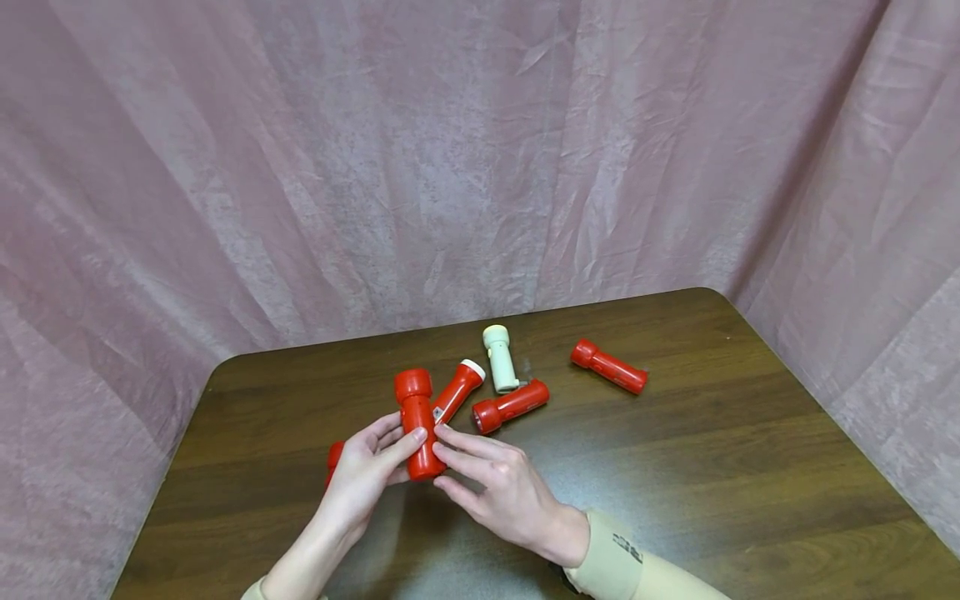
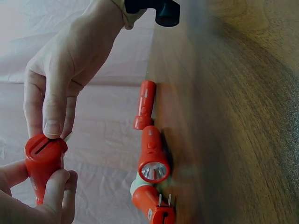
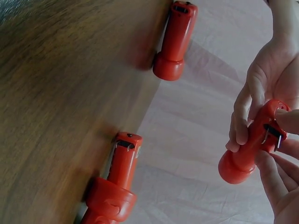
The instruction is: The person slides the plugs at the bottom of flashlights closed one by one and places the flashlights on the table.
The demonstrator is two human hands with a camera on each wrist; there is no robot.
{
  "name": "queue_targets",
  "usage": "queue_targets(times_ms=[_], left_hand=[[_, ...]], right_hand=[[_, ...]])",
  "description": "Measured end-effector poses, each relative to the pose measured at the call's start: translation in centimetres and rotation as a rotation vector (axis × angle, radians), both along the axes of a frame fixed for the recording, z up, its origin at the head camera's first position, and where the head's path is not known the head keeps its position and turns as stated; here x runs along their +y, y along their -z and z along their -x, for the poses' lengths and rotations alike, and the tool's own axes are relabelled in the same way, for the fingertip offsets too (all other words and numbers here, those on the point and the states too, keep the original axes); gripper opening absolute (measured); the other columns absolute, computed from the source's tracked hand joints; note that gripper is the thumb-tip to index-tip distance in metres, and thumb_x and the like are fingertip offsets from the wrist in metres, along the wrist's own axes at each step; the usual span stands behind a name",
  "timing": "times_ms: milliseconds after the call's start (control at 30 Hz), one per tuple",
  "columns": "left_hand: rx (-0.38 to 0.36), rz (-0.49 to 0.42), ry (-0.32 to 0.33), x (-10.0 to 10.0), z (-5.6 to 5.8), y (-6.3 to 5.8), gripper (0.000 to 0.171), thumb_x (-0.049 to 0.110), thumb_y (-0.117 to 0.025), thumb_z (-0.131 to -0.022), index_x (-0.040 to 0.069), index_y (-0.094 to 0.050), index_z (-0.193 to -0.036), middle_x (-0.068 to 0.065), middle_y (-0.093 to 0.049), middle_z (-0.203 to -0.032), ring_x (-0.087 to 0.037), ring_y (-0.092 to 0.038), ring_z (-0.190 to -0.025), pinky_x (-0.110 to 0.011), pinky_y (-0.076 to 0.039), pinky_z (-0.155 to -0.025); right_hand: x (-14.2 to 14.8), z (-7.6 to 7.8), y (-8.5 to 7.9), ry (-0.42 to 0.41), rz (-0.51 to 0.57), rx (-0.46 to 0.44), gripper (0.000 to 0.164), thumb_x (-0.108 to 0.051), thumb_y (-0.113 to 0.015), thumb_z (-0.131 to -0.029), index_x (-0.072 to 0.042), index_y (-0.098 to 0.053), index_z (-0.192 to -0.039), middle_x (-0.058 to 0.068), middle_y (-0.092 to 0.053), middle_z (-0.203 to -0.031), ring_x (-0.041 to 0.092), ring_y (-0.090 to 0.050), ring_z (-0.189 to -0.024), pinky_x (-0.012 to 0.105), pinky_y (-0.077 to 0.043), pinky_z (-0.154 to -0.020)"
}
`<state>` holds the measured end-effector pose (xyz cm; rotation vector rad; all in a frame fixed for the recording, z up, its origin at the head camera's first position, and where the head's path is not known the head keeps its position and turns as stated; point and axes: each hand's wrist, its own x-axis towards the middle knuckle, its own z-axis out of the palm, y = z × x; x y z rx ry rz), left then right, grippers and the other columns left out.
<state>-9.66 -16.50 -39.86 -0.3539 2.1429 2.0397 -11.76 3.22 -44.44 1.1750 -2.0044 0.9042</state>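
Observation:
A red flashlight (image 1: 420, 437) is held above the table, its wide head pointing away from me. My left hand (image 1: 367, 467) grips its body, thumb along the top and fingers beneath. My right hand (image 1: 502, 483) pinches the tail end with thumb and fingertips. In the right wrist view, two metal plug prongs (image 3: 279, 141) stand out from a dark recess near that tail, among the right fingers. The left wrist view shows the right thumb (image 2: 52, 128) pressed on the tail, next to a dark slot.
Beyond the hands lie a red flashlight with a white rim (image 1: 459, 390), another red one (image 1: 512, 406) and a pale green one (image 1: 500, 360). Farther right rests a red flashlight (image 1: 609, 367). A red object (image 1: 334, 457) is partly hidden behind my left hand. Pink curtains (image 1: 480, 167) surround the wooden table (image 1: 675, 500).

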Motion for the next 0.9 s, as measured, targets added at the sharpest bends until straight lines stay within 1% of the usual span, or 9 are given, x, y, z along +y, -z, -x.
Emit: queue_targets(times_ms=[133,267,533,633,900], left_hand=[[-0.003,0.006,0.005,0.05,-0.09,-0.13,0.057,0.017,-0.068,-0.101,-0.002,-0.049,-0.151,-0.025,-0.06,-0.15,-0.014,-0.075,-0.104,-0.024,-0.064,-0.083],[0.0,0.008,0.013,0.07,-0.18,-0.16,0.056,0.017,-0.068,-0.102,-0.001,-0.049,-0.151,-0.025,-0.06,-0.149,-0.014,-0.074,-0.106,-0.024,-0.064,-0.083],[-0.001,0.017,0.016,0.15,-0.45,-0.01,0.058,0.018,-0.068,-0.102,-0.002,-0.047,-0.153,-0.025,-0.059,-0.151,-0.019,-0.074,-0.112,-0.028,-0.065,-0.086],[0.004,0.022,0.017,0.2,-0.6,0.02,0.061,0.019,-0.069,-0.102,-0.003,-0.046,-0.153,-0.026,-0.058,-0.152,-0.02,-0.074,-0.114,-0.028,-0.065,-0.085],[0.008,0.017,0.015,0.31,-0.88,-0.03,0.057,0.018,-0.067,-0.102,-0.002,-0.048,-0.152,-0.025,-0.06,-0.15,-0.018,-0.074,-0.111,-0.024,-0.064,-0.082]], right_hand=[[-0.03,-0.08,-0.11,-0.013,0.005,0.01,0.045,-0.013,-0.094,-0.076,-0.003,-0.079,-0.117,0.012,-0.079,-0.123,0.018,-0.08,-0.107,0.023,-0.063,-0.091],[-0.04,-0.19,-0.07,-0.013,0.001,-0.007,0.044,-0.013,-0.093,-0.077,-0.003,-0.08,-0.117,0.012,-0.079,-0.123,0.018,-0.08,-0.108,0.023,-0.062,-0.09],[0.06,-0.5,-0.11,-0.009,-0.017,-0.094,0.041,-0.014,-0.092,-0.079,-0.004,-0.08,-0.117,0.012,-0.078,-0.125,0.017,-0.079,-0.11,0.021,-0.062,-0.091],[0.06,-0.52,-0.08,-0.015,-0.014,-0.095,0.041,-0.013,-0.092,-0.079,-0.004,-0.08,-0.116,0.013,-0.079,-0.124,0.017,-0.079,-0.109,0.021,-0.062,-0.09],[-0.01,-0.49,-0.11,-0.025,0.01,-0.096,0.04,-0.012,-0.093,-0.077,-0.004,-0.081,-0.114,0.013,-0.079,-0.122,0.017,-0.08,-0.107,0.02,-0.062,-0.089]])
